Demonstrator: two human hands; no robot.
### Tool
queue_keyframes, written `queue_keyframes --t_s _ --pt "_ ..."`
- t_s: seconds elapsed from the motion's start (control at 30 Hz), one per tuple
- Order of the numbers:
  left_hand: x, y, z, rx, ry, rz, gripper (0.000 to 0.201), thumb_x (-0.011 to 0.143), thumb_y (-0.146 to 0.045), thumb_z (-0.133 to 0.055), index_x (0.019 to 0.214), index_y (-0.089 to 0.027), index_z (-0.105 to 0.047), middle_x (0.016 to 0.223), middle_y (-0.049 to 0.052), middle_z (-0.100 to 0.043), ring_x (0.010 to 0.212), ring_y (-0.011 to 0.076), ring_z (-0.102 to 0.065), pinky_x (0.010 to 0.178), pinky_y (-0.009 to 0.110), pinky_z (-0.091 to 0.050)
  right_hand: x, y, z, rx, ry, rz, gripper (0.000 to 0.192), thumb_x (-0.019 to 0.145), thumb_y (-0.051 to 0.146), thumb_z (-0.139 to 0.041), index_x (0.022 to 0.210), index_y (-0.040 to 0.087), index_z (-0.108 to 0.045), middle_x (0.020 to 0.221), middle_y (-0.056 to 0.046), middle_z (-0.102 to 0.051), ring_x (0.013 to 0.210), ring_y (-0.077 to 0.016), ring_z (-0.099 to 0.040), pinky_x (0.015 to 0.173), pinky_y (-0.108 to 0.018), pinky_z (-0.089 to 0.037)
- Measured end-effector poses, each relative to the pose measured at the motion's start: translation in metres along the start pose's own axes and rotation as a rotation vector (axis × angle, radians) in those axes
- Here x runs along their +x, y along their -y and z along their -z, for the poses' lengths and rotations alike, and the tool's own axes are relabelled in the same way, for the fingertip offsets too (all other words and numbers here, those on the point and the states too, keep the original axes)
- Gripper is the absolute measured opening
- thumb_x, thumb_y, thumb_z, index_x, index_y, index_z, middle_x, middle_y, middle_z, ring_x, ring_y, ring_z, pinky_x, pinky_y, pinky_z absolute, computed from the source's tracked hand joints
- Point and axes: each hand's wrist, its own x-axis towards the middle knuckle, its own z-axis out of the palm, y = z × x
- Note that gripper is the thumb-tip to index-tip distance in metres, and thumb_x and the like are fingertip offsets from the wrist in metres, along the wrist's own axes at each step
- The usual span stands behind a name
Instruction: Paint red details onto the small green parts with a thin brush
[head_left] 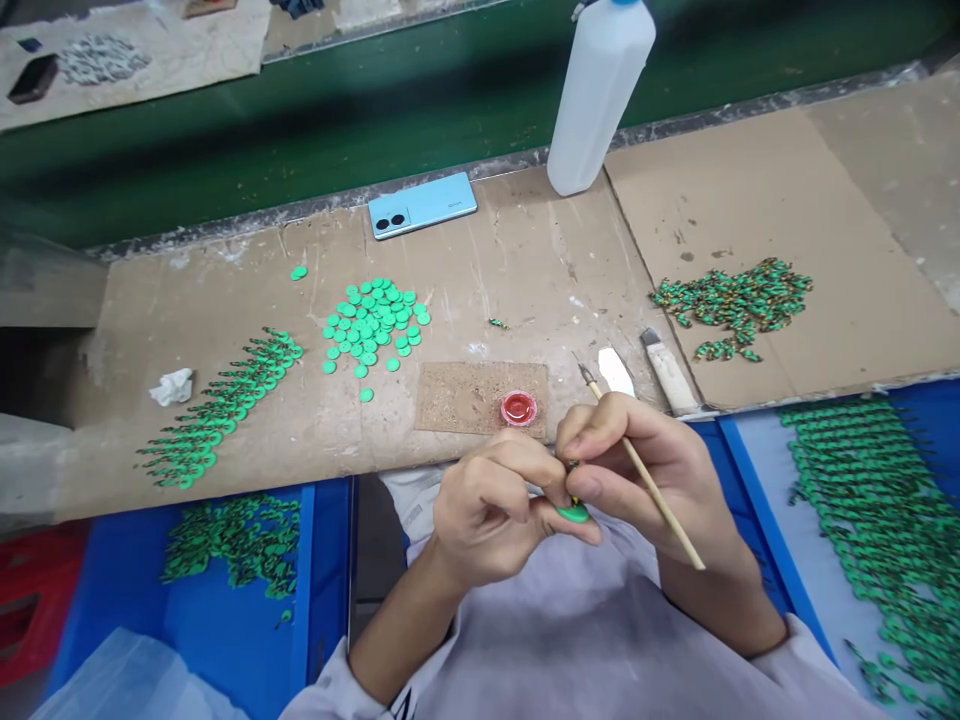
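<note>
My left hand (499,500) is closed, pinching a small green disc (574,513) between thumb and fingers. Thumb and forefinger of my right hand (652,470) meet on a tiny dark and yellow piece (574,490) standing on that disc; my fingers hide most of it. A thin wooden paintbrush (652,488) is also held in my right hand, bristles pointing up and away from me. Just beyond my hands, a small round cup of red liquid (518,408) rests on a rough brown board (457,395).
Loose green discs (375,320) lie left of centre, near rows of assembled pieces (232,405). Small green-and-gold pieces (739,300) are heaped at right, by a flat-bladed tool (667,372). A phone (424,205) and white jug (600,95) stand behind. Blue trays (304,590) flank me.
</note>
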Motion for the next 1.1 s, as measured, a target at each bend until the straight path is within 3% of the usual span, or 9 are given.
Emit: queue_keyframes --t_s 0.4,0.57,0.7,0.83,0.93,1.1 --pt "-0.002 -0.001 -0.002 0.065 0.010 -0.016 0.059 0.086 -0.011 -0.083 0.075 -0.023 -0.027 0.079 -0.007 -0.066 0.068 0.0077 -0.061 0.064 0.023 -0.053 -0.002 0.000 -0.001 -0.043 -0.018 0.034 0.017 0.090 0.036 -0.084 0.094 0.027 -0.071 0.080 0.001 -0.067 0.067 -0.0132 -0.062 0.059 -0.026 -0.050" --pt "-0.002 -0.003 0.000 0.063 0.013 -0.039 0.057 0.087 -0.008 -0.082 0.076 -0.023 -0.028 0.079 -0.008 -0.066 0.068 0.0073 -0.060 0.067 0.023 -0.053 -0.009 0.002 0.002 -0.087 -0.070 0.145 0.018 0.093 0.035 -0.081 0.107 0.029 -0.073 0.082 0.000 -0.067 0.070 -0.0163 -0.062 0.064 -0.030 -0.055" --pt "0.000 -0.001 0.004 0.058 0.077 -0.032 0.058 0.082 -0.010 -0.087 0.076 -0.023 -0.031 0.078 -0.007 -0.068 0.069 0.0078 -0.065 0.068 0.022 -0.055 -0.012 0.003 0.007 -0.119 0.031 0.123 0.021 0.096 0.038 -0.076 0.116 0.030 -0.074 0.083 -0.001 -0.069 0.072 -0.0174 -0.064 0.068 -0.032 -0.057" --pt "0.004 0.000 0.008 0.065 0.142 -0.029 0.052 0.077 -0.011 -0.091 0.079 -0.021 -0.041 0.080 -0.005 -0.071 0.070 0.0086 -0.070 0.066 0.020 -0.056 -0.013 0.001 0.007 -0.127 0.036 0.103 0.011 0.097 0.033 -0.076 0.107 0.029 -0.075 0.083 -0.001 -0.070 0.072 -0.0164 -0.066 0.064 -0.030 -0.054" --pt "0.004 0.000 0.010 0.058 0.115 0.003 0.051 0.074 -0.013 -0.094 0.083 -0.022 -0.044 0.083 -0.005 -0.074 0.071 0.0094 -0.071 0.065 0.019 -0.057 -0.014 -0.002 0.006 -0.114 -0.017 0.068 0.008 0.096 0.033 -0.077 0.101 0.027 -0.073 0.081 -0.001 -0.069 0.072 -0.0169 -0.066 0.059 -0.029 -0.053" --pt "0.001 -0.001 0.011 0.056 0.121 0.009 0.050 0.075 -0.013 -0.093 0.084 -0.022 -0.045 0.083 -0.005 -0.074 0.070 0.0095 -0.072 0.068 0.020 -0.059 -0.014 -0.005 0.005 -0.090 0.010 0.044 0.008 0.097 0.033 -0.075 0.100 0.026 -0.072 0.080 -0.001 -0.069 0.068 -0.0153 -0.065 0.060 -0.028 -0.052"
